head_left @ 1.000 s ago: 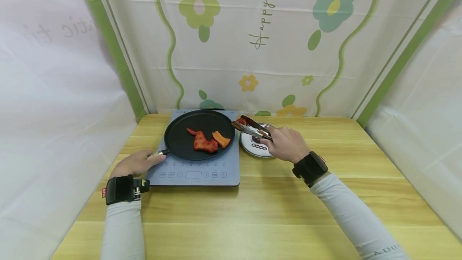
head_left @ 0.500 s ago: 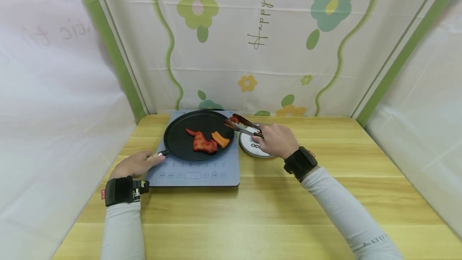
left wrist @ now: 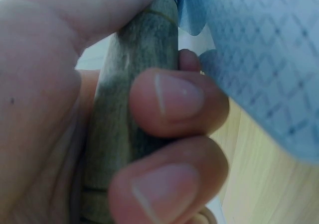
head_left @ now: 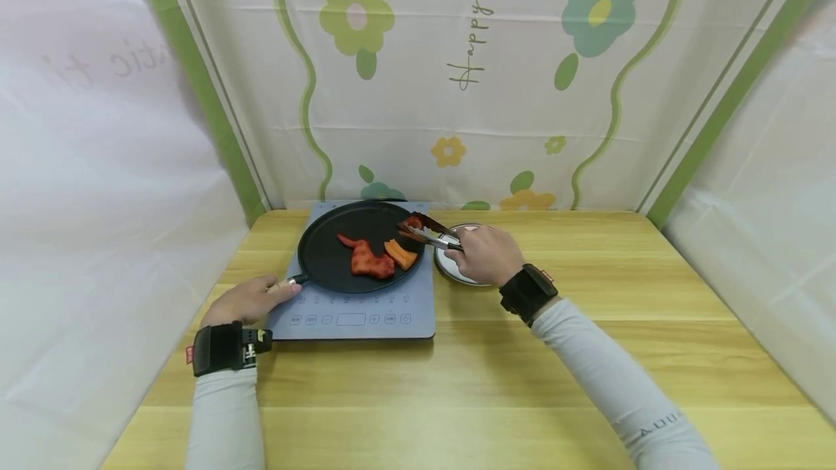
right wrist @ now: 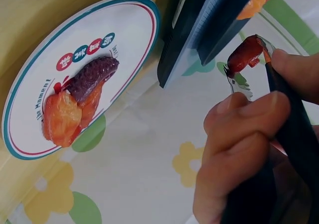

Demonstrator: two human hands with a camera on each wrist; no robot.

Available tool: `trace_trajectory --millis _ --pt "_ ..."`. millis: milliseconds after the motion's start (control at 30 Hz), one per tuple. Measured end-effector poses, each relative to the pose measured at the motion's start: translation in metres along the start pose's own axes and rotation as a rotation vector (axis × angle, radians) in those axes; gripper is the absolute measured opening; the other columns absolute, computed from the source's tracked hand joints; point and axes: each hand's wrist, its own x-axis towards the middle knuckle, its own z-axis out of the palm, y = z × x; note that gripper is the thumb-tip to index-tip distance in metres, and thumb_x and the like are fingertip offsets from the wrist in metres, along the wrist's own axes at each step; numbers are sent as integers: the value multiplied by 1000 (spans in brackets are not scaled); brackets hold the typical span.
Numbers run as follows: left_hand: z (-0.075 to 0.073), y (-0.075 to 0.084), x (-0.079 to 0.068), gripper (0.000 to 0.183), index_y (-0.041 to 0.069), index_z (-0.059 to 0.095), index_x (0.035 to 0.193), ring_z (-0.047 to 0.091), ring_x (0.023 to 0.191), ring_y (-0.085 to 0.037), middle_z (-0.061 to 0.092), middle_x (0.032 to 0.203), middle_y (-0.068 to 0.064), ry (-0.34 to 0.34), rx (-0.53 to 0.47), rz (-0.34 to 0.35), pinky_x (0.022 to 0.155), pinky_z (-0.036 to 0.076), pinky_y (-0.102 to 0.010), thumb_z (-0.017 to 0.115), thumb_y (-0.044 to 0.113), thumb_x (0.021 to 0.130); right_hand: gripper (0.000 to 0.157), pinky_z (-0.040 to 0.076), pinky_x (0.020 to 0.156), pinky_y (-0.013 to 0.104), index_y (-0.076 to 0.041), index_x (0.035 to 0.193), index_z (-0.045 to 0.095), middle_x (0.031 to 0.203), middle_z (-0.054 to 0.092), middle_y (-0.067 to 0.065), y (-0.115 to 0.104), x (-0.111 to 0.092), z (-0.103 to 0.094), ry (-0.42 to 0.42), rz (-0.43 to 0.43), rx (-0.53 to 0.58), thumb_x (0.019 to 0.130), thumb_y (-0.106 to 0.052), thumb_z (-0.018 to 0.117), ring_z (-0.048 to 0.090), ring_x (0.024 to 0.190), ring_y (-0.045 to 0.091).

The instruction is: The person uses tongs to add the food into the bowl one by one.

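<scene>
My left hand (head_left: 244, 299) grips the handle (left wrist: 124, 69) of a round black frying pan (head_left: 326, 238), fingers wrapped round its wood-like surface. In the pan lie a red chicken wing (head_left: 371, 261) and a flat orange piece of food (head_left: 400, 254). My right hand (head_left: 486, 256) holds kitchen tongs (head_left: 444, 241) with dark handles and metal tips. Between the tips is a glossy dark-red piece of food (right wrist: 243, 55), now over the pan's right edge in the head view. Whether it touches the pan cannot be told.
The pan stands on a grey induction cooker (head_left: 418, 310). To its right is a round white plate (right wrist: 137, 25) with a teal rim, bearing a dark purple piece (right wrist: 94, 79) and orange pieces (right wrist: 61, 117). Patterned curtains (head_left: 405, 107) enclose the wooden table (head_left: 496, 390).
My right hand has moved left, carrying the tongs and the red piece from beside the plate to over the pan's right edge. The left hand stays on the handle.
</scene>
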Motion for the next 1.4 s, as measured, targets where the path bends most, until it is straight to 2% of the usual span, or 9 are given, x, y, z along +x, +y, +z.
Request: trace_trajectory --millis 67,267,467,667,1033,1133,1300,1400 --pt "0 0 0 69 2 51 117 50 90 -29 54 106 -13 1 10 0 72 40 -41 41 66 92 41 38 53 31 -9 106 60 68 49 -3 -1 1 1 -2 1 -8 95 -47 53 47 57 13" --pt "2 -3 3 72 2 51 119 50 92 -30 54 108 -14 6 24 -8 74 40 -42 41 68 92 43 39 56 32 -9 114 62 71 52 -2 -5 6 5 -24 13 -16 95 -47 54 48 58 13" --pt "2 -4 3 78 -2 48 127 50 94 -30 53 115 -17 5 28 -1 76 40 -43 41 67 92 39 40 54 33 -11 111 63 67 49 -2 -9 13 8 -33 11 -30 94 -46 55 48 57 14" --pt "1 -3 2 75 -1 49 124 50 94 -31 53 113 -17 5 19 -1 76 40 -44 42 67 92 35 37 51 32 -12 96 59 62 47 -2 -13 19 11 -61 19 -47 95 -46 53 46 54 14" --pt "0 -3 2 73 1 51 121 50 96 -31 54 112 -16 10 10 0 78 40 -45 42 66 92 35 36 51 31 -14 87 56 61 47 -1 -15 24 12 -74 27 -35 96 -47 51 46 51 14" --pt "1 -3 2 70 2 52 118 51 95 -30 54 109 -14 13 9 4 77 40 -44 42 66 92 36 36 50 32 -14 87 55 60 45 -1 -14 24 13 -74 36 -36 95 -48 51 45 51 14" --pt "2 -4 2 64 5 53 108 49 85 -26 52 97 -9 7 6 -4 68 38 -38 42 66 92 40 35 49 32 -11 91 56 60 45 0 -14 22 14 -71 45 -40 95 -51 50 45 51 15" --pt "1 -3 2 64 5 53 109 49 86 -27 52 98 -10 9 3 -6 69 38 -39 42 66 92 42 37 50 33 -10 92 56 63 46 1 -13 19 13 -56 54 -46 95 -52 50 46 53 16"
